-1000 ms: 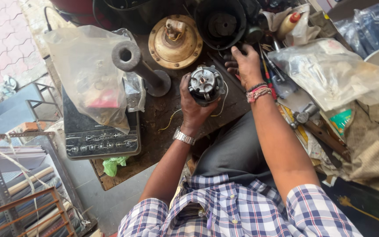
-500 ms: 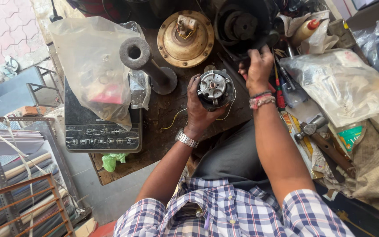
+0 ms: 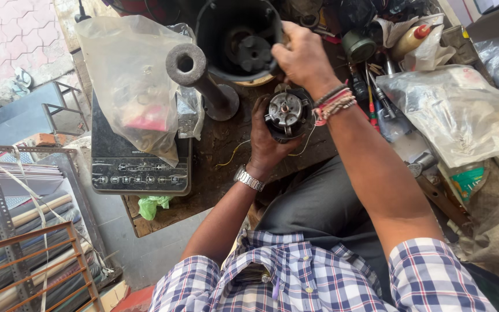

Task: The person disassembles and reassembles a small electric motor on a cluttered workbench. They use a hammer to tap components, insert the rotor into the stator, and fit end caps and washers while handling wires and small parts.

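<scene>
A small electric motor (image 3: 285, 114), round and dark with a metal shaft end facing up, is held above the near edge of the wooden workbench (image 3: 220, 173). It is gripped from below by the left hand (image 3: 268, 138), whose fingers are curled closed around the motor's body; a metal watch (image 3: 248, 178) is worn on that wrist. Just beyond the motor, a black cylindrical housing (image 3: 235, 37) is held by the right hand (image 3: 304, 58), the fingers being closed over its rim on the side nearest the motor; a coupling piece is seen inside it. Coloured thread bands (image 3: 333, 105) are worn at the right wrist, just beside the motor. To the left of the motor, a metal stand with a thick tube on top (image 3: 197, 78) is seen standing on the bench. Further left, a clear plastic bag of parts (image 3: 131, 81) is draped over a dark induction cooktop (image 3: 140, 164). To the right of the motor, screwdrivers (image 3: 372, 95), a bottle with a red cap (image 3: 410, 39) and another clear plastic bag (image 3: 457, 112) are laid among clutter.
</scene>
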